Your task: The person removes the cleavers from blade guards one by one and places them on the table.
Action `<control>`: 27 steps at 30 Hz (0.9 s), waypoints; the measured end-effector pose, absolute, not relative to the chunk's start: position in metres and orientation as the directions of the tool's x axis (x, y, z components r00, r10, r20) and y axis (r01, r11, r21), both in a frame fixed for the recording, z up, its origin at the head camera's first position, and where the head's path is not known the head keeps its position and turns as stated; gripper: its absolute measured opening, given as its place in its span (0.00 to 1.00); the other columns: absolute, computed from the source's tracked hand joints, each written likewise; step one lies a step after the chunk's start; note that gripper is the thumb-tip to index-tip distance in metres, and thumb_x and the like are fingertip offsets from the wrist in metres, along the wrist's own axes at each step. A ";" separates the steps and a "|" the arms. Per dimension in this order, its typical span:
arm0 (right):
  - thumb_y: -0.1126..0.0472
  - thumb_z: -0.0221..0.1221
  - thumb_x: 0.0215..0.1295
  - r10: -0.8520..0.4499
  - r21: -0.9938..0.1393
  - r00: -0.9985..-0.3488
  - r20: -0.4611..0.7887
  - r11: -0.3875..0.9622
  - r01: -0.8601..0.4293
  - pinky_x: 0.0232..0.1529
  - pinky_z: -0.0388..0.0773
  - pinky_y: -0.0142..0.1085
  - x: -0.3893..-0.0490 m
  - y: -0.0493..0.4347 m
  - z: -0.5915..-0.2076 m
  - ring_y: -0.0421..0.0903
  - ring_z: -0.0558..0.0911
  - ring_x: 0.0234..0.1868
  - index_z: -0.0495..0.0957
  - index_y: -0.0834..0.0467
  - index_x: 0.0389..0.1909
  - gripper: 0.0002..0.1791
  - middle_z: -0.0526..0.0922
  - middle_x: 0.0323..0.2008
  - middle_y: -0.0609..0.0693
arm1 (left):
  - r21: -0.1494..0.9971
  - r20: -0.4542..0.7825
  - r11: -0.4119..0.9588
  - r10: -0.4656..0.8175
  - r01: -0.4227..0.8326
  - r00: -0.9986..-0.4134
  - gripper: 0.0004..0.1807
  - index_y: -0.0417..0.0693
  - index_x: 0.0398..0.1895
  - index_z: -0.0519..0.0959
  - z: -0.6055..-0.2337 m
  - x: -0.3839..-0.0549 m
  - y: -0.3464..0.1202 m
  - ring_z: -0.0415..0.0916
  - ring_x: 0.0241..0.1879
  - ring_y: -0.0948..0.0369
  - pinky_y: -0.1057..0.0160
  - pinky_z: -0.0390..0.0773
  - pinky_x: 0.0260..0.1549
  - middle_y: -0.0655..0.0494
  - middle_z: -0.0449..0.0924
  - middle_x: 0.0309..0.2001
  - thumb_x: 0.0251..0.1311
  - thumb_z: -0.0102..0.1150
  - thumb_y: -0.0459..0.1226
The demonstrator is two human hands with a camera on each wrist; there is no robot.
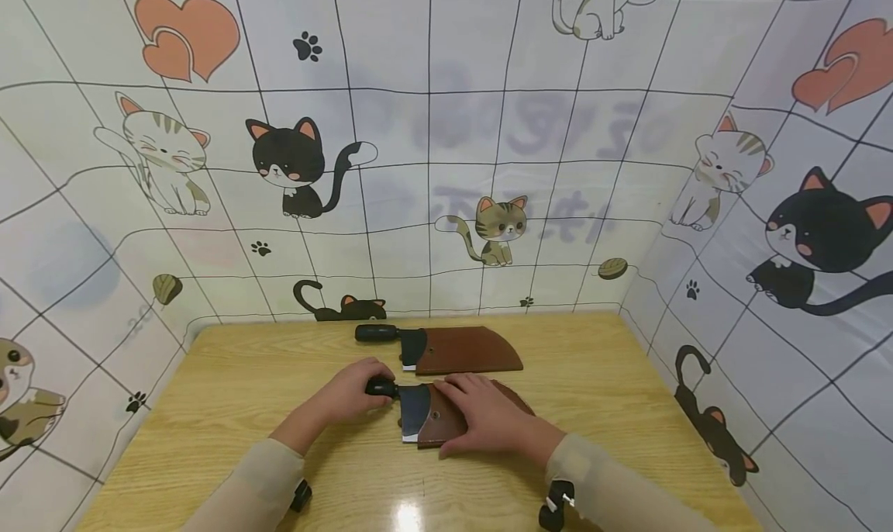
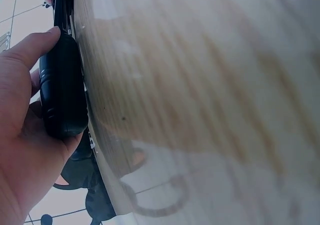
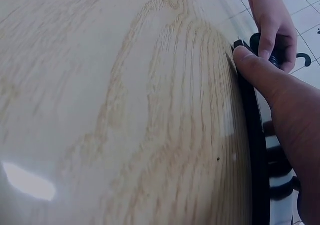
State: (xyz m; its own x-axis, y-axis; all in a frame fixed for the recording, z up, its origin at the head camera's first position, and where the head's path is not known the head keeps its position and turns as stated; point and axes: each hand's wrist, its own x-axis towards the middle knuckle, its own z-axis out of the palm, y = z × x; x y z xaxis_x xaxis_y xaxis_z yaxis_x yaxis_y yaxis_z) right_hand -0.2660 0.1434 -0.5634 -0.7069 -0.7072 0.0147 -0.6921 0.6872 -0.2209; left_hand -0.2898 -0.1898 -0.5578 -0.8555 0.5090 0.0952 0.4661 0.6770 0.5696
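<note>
A cleaver (image 1: 415,406) lies flat on the wooden table, its blade mostly covered by a brown leather sheath (image 1: 434,425). My left hand (image 1: 354,392) grips its black handle (image 2: 62,85), the thumb along one side in the left wrist view. Spread across the sheath, my right hand (image 1: 484,417) holds it, with the thumb at the near edge and fingers toward the far edge. A strip of blade shows between handle and sheath. In the right wrist view the sheath's dark edge (image 3: 256,150) runs beside my thumb.
Behind lies a second cleaver (image 1: 377,333) in a similar brown sheath (image 1: 467,348), parallel to the first. The wooden table (image 1: 244,369) is bounded at the back and sides by white cloth (image 1: 460,129) printed with cats and grid lines.
</note>
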 end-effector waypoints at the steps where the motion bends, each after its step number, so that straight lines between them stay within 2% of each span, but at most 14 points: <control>1: 0.11 0.62 0.56 -0.706 -0.220 -0.708 0.015 0.688 -0.691 0.77 0.66 0.56 -0.266 0.143 -0.564 0.49 0.67 0.79 0.59 0.46 0.89 0.67 0.67 0.79 0.46 | 0.570 0.090 0.680 0.506 0.461 -0.858 0.15 0.51 0.52 0.87 -0.558 -0.290 -0.190 0.81 0.50 0.57 0.45 0.81 0.56 0.60 0.82 0.48 0.66 0.80 0.39; 14: 0.12 0.63 0.57 -0.699 -0.226 -0.715 0.029 0.692 -0.686 0.75 0.69 0.54 -0.265 0.139 -0.565 0.47 0.69 0.74 0.60 0.47 0.89 0.66 0.69 0.73 0.45 | 0.543 0.062 0.717 0.485 0.437 -0.872 0.15 0.51 0.52 0.86 -0.560 -0.290 -0.186 0.79 0.48 0.58 0.46 0.81 0.55 0.60 0.79 0.47 0.65 0.81 0.39; 27: 0.13 0.63 0.58 -0.707 -0.210 -0.703 0.074 0.678 -0.704 0.70 0.74 0.50 -0.267 0.143 -0.559 0.45 0.70 0.70 0.63 0.47 0.88 0.64 0.70 0.71 0.45 | 0.513 0.117 0.723 0.474 0.462 -0.873 0.13 0.58 0.47 0.86 -0.558 -0.291 -0.185 0.79 0.45 0.62 0.50 0.82 0.51 0.67 0.79 0.43 0.64 0.81 0.41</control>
State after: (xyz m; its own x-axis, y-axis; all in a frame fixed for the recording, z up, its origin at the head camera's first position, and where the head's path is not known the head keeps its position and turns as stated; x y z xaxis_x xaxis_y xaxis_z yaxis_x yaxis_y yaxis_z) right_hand -0.2666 0.1428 -0.5592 -0.7029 -0.7074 0.0745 -0.7045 0.6779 -0.2103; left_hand -0.2907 -0.1847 -0.5585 -0.8726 0.4744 0.1167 0.4619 0.7233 0.5133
